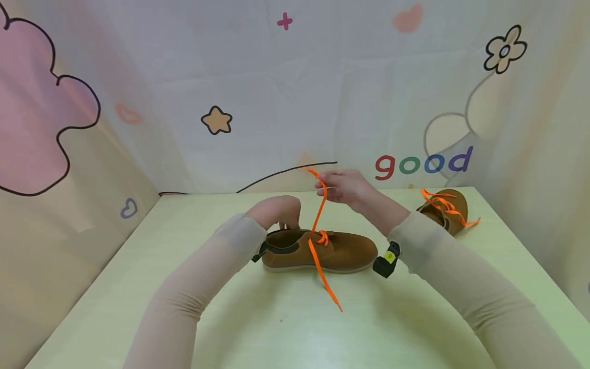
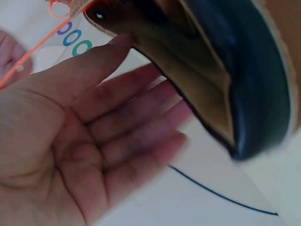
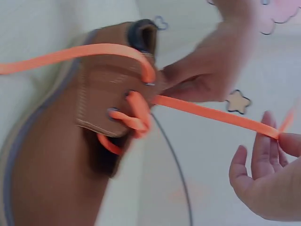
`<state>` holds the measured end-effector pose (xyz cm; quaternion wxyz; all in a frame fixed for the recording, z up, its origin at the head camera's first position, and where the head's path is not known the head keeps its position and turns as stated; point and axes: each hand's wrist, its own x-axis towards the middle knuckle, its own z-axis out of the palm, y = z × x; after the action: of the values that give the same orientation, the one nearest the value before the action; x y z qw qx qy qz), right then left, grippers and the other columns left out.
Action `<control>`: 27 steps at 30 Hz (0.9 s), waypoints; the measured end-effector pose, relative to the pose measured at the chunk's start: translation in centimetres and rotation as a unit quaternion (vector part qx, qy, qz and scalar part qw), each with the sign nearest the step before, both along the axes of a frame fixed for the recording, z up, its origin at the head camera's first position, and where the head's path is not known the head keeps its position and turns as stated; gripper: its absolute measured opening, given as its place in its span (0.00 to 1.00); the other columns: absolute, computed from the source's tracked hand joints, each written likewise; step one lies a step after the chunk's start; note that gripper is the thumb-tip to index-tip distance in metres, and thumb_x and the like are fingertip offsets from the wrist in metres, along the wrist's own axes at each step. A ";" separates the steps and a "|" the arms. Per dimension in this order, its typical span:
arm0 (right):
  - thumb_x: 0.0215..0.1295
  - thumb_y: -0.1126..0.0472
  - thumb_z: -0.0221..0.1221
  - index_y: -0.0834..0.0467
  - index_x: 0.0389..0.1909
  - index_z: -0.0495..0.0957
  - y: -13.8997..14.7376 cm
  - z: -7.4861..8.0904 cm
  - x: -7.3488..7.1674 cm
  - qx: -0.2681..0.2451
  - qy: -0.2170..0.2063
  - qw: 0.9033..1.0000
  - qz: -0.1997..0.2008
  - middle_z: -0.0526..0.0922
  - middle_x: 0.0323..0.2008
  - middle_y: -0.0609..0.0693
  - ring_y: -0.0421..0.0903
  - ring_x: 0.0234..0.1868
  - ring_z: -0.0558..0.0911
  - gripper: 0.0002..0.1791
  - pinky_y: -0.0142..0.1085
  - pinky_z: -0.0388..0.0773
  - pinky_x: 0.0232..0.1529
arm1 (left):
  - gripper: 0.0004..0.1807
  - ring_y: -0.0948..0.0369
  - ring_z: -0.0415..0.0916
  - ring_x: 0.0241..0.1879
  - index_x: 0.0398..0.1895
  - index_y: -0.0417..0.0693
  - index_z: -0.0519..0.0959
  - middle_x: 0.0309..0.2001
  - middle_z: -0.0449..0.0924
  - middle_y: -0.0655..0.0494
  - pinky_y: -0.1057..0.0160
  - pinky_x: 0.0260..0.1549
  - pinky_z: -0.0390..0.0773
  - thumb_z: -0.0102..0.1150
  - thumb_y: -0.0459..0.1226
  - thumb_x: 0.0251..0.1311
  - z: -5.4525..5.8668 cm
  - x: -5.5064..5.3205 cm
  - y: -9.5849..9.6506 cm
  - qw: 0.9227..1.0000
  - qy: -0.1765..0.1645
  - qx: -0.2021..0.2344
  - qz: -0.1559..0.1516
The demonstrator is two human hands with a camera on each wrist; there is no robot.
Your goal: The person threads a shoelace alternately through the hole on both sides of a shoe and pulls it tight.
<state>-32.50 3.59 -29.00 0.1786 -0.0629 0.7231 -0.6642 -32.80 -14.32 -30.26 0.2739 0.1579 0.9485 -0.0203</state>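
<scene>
A brown shoe [image 1: 355, 251] stands on the table, toe to the right, with orange laces. My left hand [image 1: 283, 211] is at its far side by the collar. In the left wrist view, the thumb touches the collar's rim and the extended fingers [image 2: 136, 122] reach behind the shoe wall, their tips partly hidden. My right hand [image 1: 345, 188], raised behind the shoe, pinches one orange shoelace [image 1: 320, 210] near its end. In the right wrist view that lace runs taut from the eyelets to thumb and fingers. The other lace end [image 1: 325, 279] hangs over the near side onto the table.
A second brown shoe [image 1: 457, 201] with loose orange laces lies at the table's back right, beyond my right forearm. A printed curtain [image 1: 286, 92] rises along the table's back edge. Pale table surface [image 1: 286, 328] extends in front of the shoe.
</scene>
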 end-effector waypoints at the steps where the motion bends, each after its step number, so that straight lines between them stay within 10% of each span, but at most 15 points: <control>1: 0.80 0.57 0.52 0.65 0.69 0.71 0.3 0.4 0.0 0.002 0.004 1.000 -0.005 0.84 0.28 0.37 0.33 0.32 0.86 0.24 0.27 0.80 0.43 | 0.14 0.52 0.87 0.50 0.50 0.41 0.87 0.52 0.89 0.47 0.56 0.55 0.83 0.63 0.39 0.69 -0.1 0.0 0.0 1.000 0.007 0.008 -0.011; 16: 0.79 0.62 0.53 0.70 0.65 0.74 3.6 -0.7 1.7 0.121 0.029 0.987 0.103 0.81 0.30 0.43 0.38 0.35 0.82 0.21 0.31 0.84 0.45 | 0.12 0.60 0.83 0.36 0.48 0.41 0.89 0.44 0.90 0.48 0.63 0.45 0.83 0.57 0.34 0.72 -1.3 -0.5 -1.1 0.991 0.059 0.082 -0.088; 21: 0.77 0.61 0.56 0.70 0.59 0.76 2.7 -2.3 2.1 0.150 0.023 0.980 0.129 0.78 0.24 0.45 0.39 0.27 0.79 0.19 0.31 0.83 0.40 | 0.17 0.64 0.60 0.21 0.23 0.44 0.83 0.19 0.70 0.57 0.66 0.28 0.65 0.52 0.31 0.72 -1.6 -0.8 -0.8 0.992 0.069 0.079 -0.076; 27: 0.70 0.64 0.59 0.68 0.40 0.83 1.0 -5.0 2.3 0.252 0.169 0.948 0.093 0.81 0.25 0.48 0.38 0.21 0.76 0.10 0.29 0.76 0.29 | 0.23 0.64 0.52 0.17 0.11 0.50 0.70 0.13 0.57 0.61 0.66 0.22 0.55 0.50 0.28 0.68 -1.9 -1.0 -0.4 0.994 0.056 0.087 -0.045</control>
<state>-30.20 4.56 -33.97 0.1253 -0.1943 0.8776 -0.4200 -33.80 -14.68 -32.11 0.2046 0.2217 0.9525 0.0409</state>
